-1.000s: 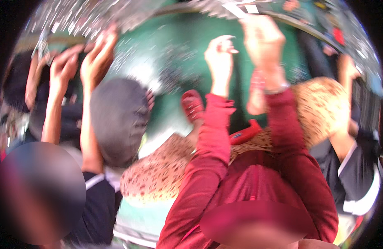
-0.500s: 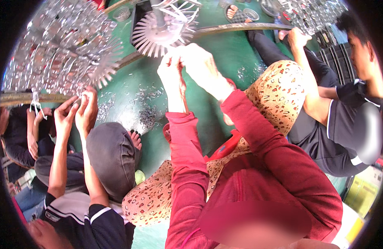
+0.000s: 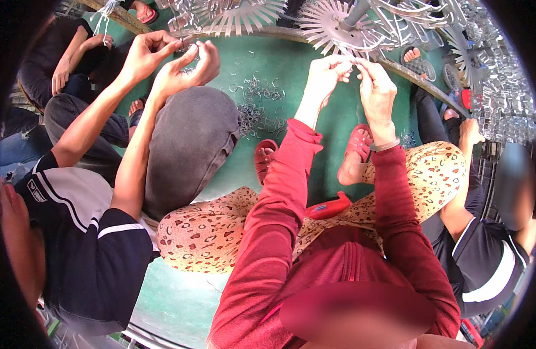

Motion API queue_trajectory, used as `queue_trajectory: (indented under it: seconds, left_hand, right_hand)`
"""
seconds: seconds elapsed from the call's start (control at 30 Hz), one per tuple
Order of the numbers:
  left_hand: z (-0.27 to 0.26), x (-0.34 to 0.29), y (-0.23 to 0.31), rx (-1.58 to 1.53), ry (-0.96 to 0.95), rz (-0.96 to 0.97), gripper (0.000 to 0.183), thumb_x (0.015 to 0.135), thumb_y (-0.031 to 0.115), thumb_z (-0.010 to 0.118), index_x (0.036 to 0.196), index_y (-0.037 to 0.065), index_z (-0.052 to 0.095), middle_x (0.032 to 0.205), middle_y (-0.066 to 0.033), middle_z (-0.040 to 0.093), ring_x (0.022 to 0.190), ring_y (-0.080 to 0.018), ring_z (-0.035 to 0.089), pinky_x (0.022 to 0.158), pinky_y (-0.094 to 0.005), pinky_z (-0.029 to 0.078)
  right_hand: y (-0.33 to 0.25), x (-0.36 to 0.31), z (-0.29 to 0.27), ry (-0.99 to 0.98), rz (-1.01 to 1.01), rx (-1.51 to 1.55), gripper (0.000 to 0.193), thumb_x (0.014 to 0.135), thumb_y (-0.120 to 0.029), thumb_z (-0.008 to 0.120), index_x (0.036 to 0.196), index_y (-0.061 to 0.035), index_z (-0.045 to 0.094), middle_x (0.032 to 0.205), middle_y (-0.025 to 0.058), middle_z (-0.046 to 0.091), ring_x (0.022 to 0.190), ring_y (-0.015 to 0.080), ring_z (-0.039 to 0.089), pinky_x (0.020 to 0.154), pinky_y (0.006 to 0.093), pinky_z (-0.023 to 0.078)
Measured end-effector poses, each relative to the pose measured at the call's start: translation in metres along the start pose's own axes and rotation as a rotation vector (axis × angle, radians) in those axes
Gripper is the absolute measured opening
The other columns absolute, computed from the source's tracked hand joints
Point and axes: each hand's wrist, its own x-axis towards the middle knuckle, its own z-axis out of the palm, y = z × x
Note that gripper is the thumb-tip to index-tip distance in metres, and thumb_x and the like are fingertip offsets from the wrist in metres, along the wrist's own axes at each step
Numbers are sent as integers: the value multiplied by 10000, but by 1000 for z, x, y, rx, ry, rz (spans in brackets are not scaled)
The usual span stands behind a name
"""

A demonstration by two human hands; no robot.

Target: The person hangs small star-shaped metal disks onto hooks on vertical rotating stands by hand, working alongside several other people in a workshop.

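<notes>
Both my hands are raised in front of me, fingertips almost meeting just below a round metal wheel with fanned-out flat strips (image 3: 343, 26). My left hand (image 3: 326, 81) is closed in a pinch, its fingers curled. Facing it, my right hand (image 3: 377, 87) pinches with thumb and forefinger. Whatever lies between the fingertips is too small and too bright to make out. Behind the wheel, bent shiny metal strips (image 3: 422, 14) hang in a cluster. A red plastic object (image 3: 329, 206) lies between my thighs.
Small metal hooks (image 3: 256, 110) lie scattered on the green floor (image 3: 279, 58). A long curved bar (image 3: 419, 78) runs below the wheels. Close on my left, a co-worker's hands (image 3: 175, 64) work at another wheel (image 3: 239, 14). Another person (image 3: 483, 250) sits on my right.
The view has swung, so the scene sits differently in it. My hands, overlapping at the wheel's rim before, are now side by side with fingertips facing each other.
</notes>
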Motion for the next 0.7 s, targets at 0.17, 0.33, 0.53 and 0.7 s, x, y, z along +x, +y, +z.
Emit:
queue_trajectory:
  seconds: [0.17,0.33,0.53,0.7]
  left_hand:
    - [-3,0,-3,-149,-61,-135,165,845,34,588,994,-32,612,806,-37,603,708,-104,567,638,-224,496]
    - [-5,-4,-7,-154,-112,-162,158,848,53,590,984,-25,613,810,-32,604,722,-99,563,655,-223,490]
    - [-13,5,-3,7,-254,-269,130,846,104,601,927,12,645,809,-14,613,687,-73,542,636,-218,479]
    - [-11,16,0,162,-329,-347,118,845,124,609,913,39,655,819,5,616,690,-48,534,641,-195,474]
  right_hand:
    - [0,0,-2,-17,73,58,192,817,39,547,982,-15,628,842,108,623,637,176,602,596,265,497]
    - [2,-4,-4,-52,-62,-78,160,806,35,563,958,4,603,816,127,594,674,224,601,619,305,490]
    - [-7,-1,-15,-174,14,-180,166,786,-49,619,935,22,594,827,151,590,704,280,597,643,351,481]
    - [-7,9,-16,-208,116,-319,194,771,-116,650,900,23,615,750,165,603,673,298,608,627,366,480]
